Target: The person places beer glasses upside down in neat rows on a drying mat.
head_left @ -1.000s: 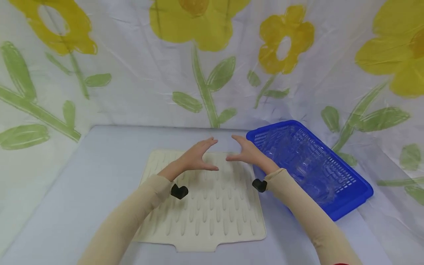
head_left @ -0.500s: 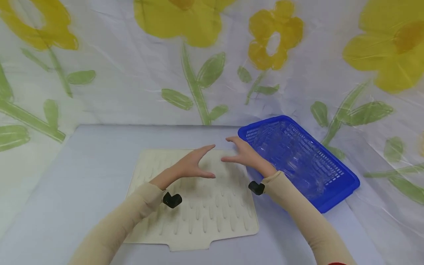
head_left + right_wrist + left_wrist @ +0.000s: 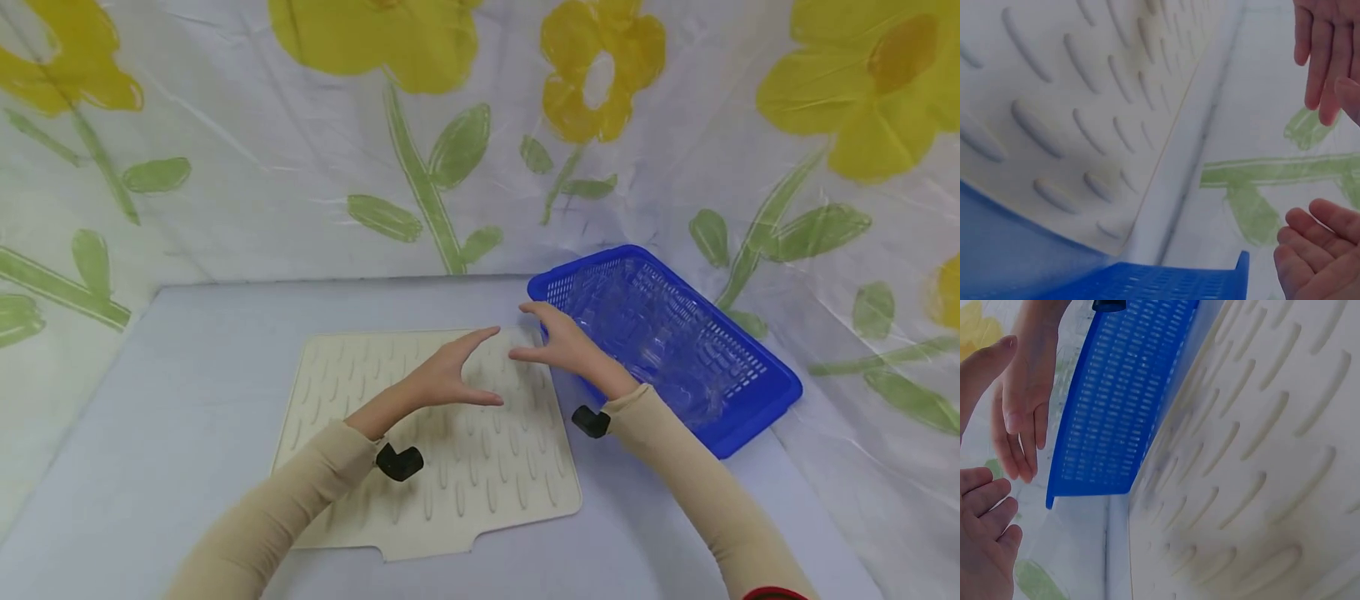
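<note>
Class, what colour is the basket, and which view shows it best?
The basket is blue, and the head view shows it best.

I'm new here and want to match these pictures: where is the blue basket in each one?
Head: right of centre, the blue basket.
Left wrist: upper part, left of centre, its perforated side showing.
Right wrist: along the bottom edge, partly cut off.
Shared landmark: the cream ridged mat.

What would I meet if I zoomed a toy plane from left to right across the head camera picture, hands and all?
Left hand → right hand → blue basket with clear things inside. The cream mat overlaps both hands, so I left it out.
</note>
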A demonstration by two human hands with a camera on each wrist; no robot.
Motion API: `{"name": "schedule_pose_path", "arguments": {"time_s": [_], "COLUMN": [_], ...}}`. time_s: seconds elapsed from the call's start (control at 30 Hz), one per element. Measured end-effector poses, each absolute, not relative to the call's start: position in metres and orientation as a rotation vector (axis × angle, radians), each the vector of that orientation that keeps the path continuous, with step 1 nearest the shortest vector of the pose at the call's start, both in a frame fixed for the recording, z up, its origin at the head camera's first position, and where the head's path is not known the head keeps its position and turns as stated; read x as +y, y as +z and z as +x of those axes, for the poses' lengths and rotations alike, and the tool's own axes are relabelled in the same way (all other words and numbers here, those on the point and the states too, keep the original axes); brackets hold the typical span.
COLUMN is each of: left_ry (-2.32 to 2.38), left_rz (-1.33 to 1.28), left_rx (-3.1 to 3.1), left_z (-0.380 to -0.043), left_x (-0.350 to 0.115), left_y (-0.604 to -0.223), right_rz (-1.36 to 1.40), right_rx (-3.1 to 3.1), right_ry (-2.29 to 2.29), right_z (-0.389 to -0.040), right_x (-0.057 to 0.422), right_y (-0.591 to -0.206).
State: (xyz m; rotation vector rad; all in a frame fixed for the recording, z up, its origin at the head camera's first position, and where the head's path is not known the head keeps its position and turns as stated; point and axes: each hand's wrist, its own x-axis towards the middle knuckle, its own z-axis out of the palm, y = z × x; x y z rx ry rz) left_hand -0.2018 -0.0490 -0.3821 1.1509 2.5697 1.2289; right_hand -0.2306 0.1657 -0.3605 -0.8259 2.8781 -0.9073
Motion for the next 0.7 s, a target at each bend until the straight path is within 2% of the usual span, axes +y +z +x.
{"name": "schedule_pose_path", "arguments": {"time_s": [0.1, 0.23, 0.33, 0.5, 0.7], "left_ry": [1.185, 1.135, 1.157, 1.190, 1.205], "left_rz": [1.167, 1.183, 1.198, 1.247, 1.282], "left_rx": [2.596, 2.616, 2.598, 2.591, 2.565], "left_z": [-0.199, -0.193, -0.188, -0.180, -0.171], "left_x": [-0.046, -0.046, -0.045, -0.043, -0.041], "left_y": [-0.382, -0.380, -0.380, -0.381, -0.381], "right_rz": [-0.839, -0.884, -0.836, -0.710, -0.664], "right_rx": [2.864, 2.869, 2.897, 2.921, 2.981], "right_ry": [-0.962, -1.022, -1.052, -1.103, -1.035], "right_z": [-0.228, -0.248, -0.249, -0.212, -0.194], "right_x": [0.173, 0.199, 0.216, 0.214, 0.221], "right_y": [-0.364, -0.407, -0.416, -0.370, -0.362]}}
